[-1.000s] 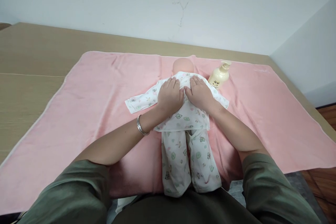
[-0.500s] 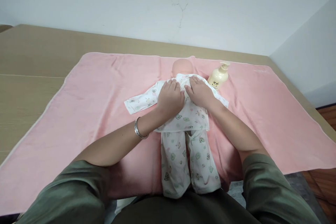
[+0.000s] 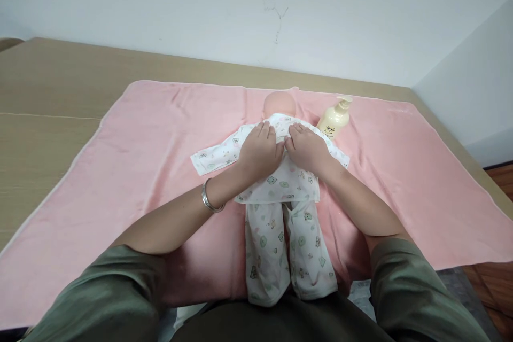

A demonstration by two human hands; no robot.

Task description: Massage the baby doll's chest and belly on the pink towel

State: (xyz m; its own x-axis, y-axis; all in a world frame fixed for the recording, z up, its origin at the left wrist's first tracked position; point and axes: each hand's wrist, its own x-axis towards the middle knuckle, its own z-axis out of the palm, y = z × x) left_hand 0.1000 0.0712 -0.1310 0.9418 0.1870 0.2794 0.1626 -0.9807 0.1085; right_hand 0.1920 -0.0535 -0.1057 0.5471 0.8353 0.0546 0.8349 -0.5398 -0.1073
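A baby doll (image 3: 279,104) lies on a pink blanket (image 3: 192,117), its head pointing away from me. It wears a white printed top (image 3: 286,187) and matching printed trousers (image 3: 266,251). My left hand (image 3: 260,149) rests flat on the left side of the doll's upper back or chest; which side faces up I cannot tell. My right hand (image 3: 305,147) lies on the right side, fingers stretched toward the doll's neck. The two thumbs nearly meet in the middle. Neither hand grips anything.
A cream pump bottle (image 3: 334,117) leans or lies on the blanket just right of the doll's shoulder. Under the blanket is a wooden table (image 3: 60,75), with a white wall (image 3: 160,5) behind it. The trouser legs reach the table's near side, close to my body.
My right hand has shifted slightly down and inward, its thumb now closer to my left thumb. The left hand stays nearly in place on the top. The view has moved slightly.
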